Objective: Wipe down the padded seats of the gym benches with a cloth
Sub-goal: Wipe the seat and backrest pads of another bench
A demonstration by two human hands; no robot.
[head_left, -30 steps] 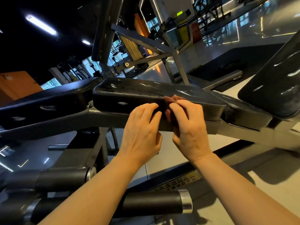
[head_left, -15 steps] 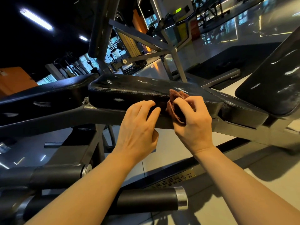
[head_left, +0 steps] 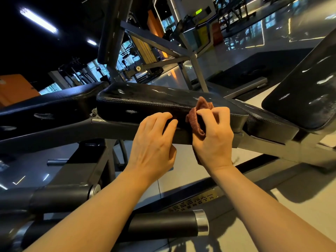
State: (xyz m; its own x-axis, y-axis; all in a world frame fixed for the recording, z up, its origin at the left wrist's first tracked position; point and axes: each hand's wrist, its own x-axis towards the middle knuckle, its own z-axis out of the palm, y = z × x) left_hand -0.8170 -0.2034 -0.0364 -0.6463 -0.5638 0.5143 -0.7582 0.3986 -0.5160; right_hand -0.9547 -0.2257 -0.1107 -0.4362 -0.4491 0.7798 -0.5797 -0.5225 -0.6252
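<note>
Dim gym floor surrounds the padded seat (head_left: pixel 163 104) at frame centre. Since a second ago, the right hand (head_left: pixel 212 137), fingers clamped on the cloth (head_left: pixel 198 115), has slid rightward along its front edge; the left hand (head_left: pixel 154 142) rests alongside with relaxed fingers, so wiping progresses.

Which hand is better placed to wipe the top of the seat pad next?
The right hand. It already grips the brown cloth against the front edge of the seat pad, just below the top. The left hand holds no cloth; its fingertips only rest on the pad's side.

Cloth (head_left: pixel 199 113) on seat pad (head_left: pixel 145 102) edge
</note>
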